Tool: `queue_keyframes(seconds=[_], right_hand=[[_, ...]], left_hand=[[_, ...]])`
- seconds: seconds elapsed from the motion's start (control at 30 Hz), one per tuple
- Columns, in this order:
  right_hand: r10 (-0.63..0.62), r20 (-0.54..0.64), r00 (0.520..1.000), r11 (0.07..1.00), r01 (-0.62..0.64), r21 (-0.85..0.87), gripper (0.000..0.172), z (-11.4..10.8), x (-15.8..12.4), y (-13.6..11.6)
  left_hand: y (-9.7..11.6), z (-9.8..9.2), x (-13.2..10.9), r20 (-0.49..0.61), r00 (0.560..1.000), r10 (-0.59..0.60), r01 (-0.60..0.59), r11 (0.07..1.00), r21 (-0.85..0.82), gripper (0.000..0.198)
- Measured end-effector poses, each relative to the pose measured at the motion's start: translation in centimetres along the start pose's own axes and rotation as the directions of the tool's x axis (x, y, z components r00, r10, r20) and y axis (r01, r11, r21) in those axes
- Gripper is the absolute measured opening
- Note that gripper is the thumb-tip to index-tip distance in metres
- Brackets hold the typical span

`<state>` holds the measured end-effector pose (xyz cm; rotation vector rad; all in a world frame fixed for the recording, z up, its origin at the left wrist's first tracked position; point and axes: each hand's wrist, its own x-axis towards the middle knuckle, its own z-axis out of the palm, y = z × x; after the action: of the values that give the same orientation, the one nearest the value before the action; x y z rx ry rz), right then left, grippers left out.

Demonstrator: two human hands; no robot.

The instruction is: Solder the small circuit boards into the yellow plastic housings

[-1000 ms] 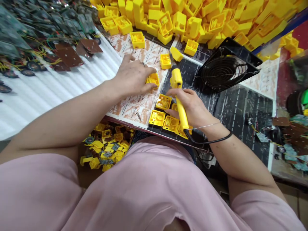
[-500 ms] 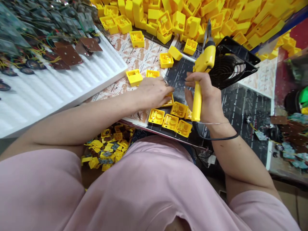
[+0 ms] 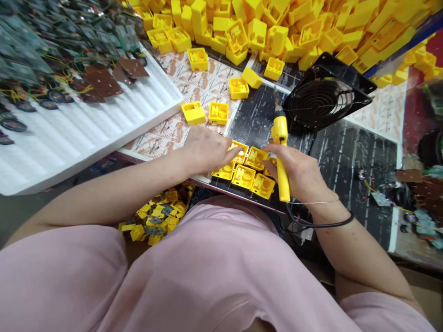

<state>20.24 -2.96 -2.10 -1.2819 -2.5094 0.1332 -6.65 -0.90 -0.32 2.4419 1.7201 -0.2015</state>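
Observation:
My right hand (image 3: 299, 173) is wrapped around the yellow handle of a soldering gun (image 3: 279, 129), its metal tip pointing away from me. Thumb and fingertips of that hand reach the right side of a group of yellow plastic casings (image 3: 244, 176). These lie open side up in two rows near the table's front edge, their moulded compartments showing. My left hand (image 3: 211, 147) rests at the group's left end, fingers stretched over the casings and partly hiding them. A thin silvery wire and a black cable (image 3: 321, 225) run by my right wrist.
Several loose yellow casings (image 3: 218, 113) lie farther back, before a large heap (image 3: 256, 34). A black fan (image 3: 325, 94) stands at right. On the left, a white foam tray (image 3: 138, 110) carries circuit boards with wires. Below the table edge are yellow pieces (image 3: 159, 216).
My right hand has lowered toward me with the soldering gun, its tip now left of the fan. My left hand has drawn nearer, uncovering a casing behind it and reaching the front group.

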Motion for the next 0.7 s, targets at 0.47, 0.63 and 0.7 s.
queue_keyframes(seconds=[0.47, 0.63, 0.7], right_hand=[[0.0, -0.112, 0.994, 0.999, 0.006, 0.054, 0.022, -0.4, 1.3, -0.9], [-0.036, -0.147, 0.988, 0.996, 0.048, 0.078, 0.022, -0.3, 0.7, -1.0], [-0.023, -0.188, 0.982, 0.995, 0.04, 0.088, 0.022, -0.1, 0.1, -1.1]], left_hand=[[-5.7, -0.6, 2.2, -0.02, 0.956, 0.294, -0.293, 0.956, 0.03, 0.071], [-8.1, 0.1, 1.7, -0.159, 0.948, 0.275, -0.287, 0.956, -0.062, 0.07], [-8.9, 0.0, 2.0, -0.139, 0.973, 0.186, -0.187, 0.982, 0.011, 0.061]])
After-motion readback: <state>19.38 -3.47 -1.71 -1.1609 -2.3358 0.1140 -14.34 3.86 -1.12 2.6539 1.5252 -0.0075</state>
